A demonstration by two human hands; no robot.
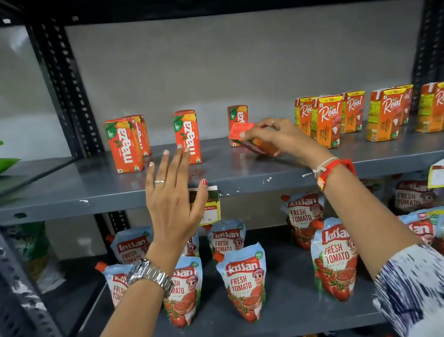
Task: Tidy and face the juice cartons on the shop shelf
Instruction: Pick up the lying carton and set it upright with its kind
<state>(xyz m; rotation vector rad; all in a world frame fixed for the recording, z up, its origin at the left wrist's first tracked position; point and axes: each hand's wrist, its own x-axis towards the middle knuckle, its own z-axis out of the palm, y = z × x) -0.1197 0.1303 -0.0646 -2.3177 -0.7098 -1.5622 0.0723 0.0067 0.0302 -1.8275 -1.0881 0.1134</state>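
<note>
Right hand (274, 135) grips one tilted carton (250, 139) (five Maaza cartons (186, 138) upright).

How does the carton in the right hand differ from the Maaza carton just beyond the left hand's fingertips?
The held carton is tipped over on a slant, gripped by the right hand; the middle Maaza carton stands upright on the shelf, and whether the left hand touches it is unclear. The held one's front is blurred and mostly covered; the standing one's logo faces forward. Both are orange-red.

Single head-worn wide-angle view, facing forward and slightly down, close to the shelf (242, 172)
</note>
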